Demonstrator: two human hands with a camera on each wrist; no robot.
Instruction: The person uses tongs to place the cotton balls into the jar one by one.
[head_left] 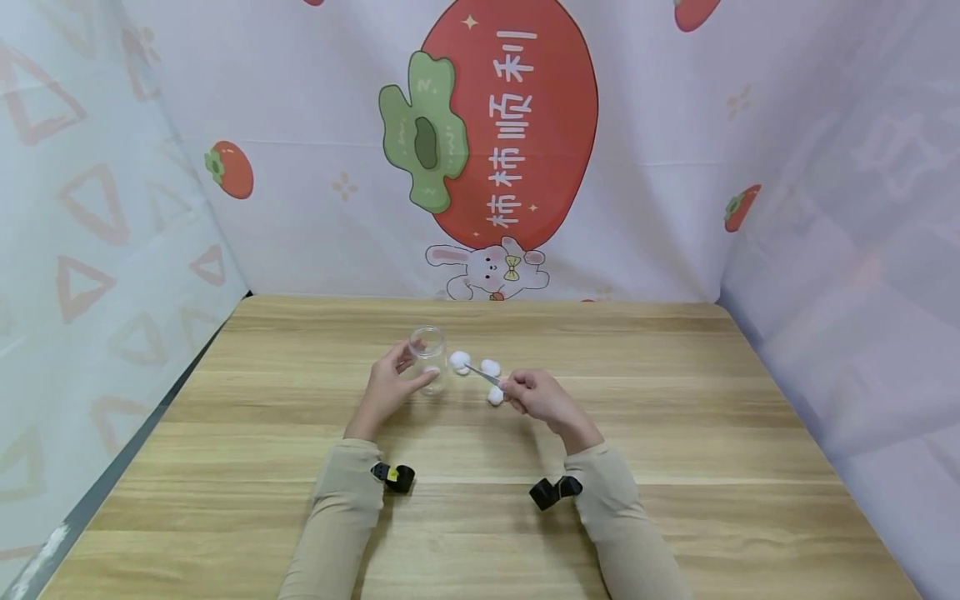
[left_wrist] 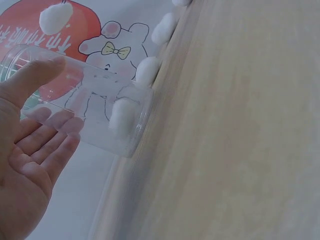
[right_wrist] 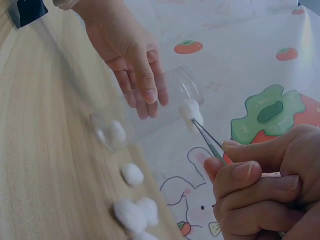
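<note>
Cotton at the tweezers' tips, beside the clear jar's rim.
My right hand (head_left: 545,398) pinches slim metal tweezers (right_wrist: 213,146), their tips gripping a soft, fuzzy white ball (right_wrist: 189,111) just outside the jar's (left_wrist: 97,120) mouth; my left hand (head_left: 387,388) holds that jar, thumb and fingers round its smooth, see-through cylinder, upright on the wood-grain table (head_left: 465,517). One rounded ball (left_wrist: 124,118) lies inside at the bottom; a few loose balls (right_wrist: 132,174) sit on the table near the jar.
</note>
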